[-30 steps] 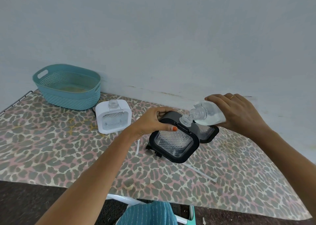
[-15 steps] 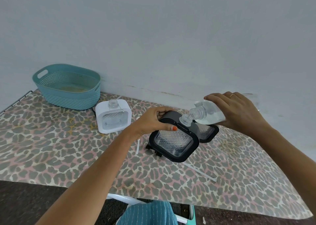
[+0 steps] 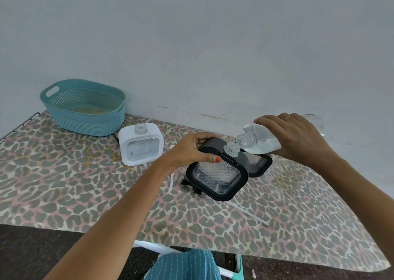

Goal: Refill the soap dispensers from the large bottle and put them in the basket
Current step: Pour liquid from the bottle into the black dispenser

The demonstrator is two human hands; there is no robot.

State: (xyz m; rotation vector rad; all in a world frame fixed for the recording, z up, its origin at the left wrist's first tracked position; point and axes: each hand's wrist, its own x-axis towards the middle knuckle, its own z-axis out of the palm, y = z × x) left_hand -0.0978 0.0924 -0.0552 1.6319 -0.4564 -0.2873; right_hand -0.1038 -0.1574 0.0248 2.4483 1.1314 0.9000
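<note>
Black-framed dispenser (image 3: 217, 173), clear quilted window, gripped at top by left hand (image 3: 189, 149). Right hand (image 3: 298, 139) clasps tilted clear bottle (image 3: 260, 141), necks touching.

Gold ring (image 3: 289, 117) on right hand (image 3: 298, 140)

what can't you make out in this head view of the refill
Large bottle: the right hand covers most of it, so the level left is unclear.
Rear black dispenser: the front black dispenser and the bottle hide its neck.
Flow at the front dispenser's neck: clear liquid, too small to see.
Black part beneath the front dispenser: mostly hidden, unidentifiable.
</note>
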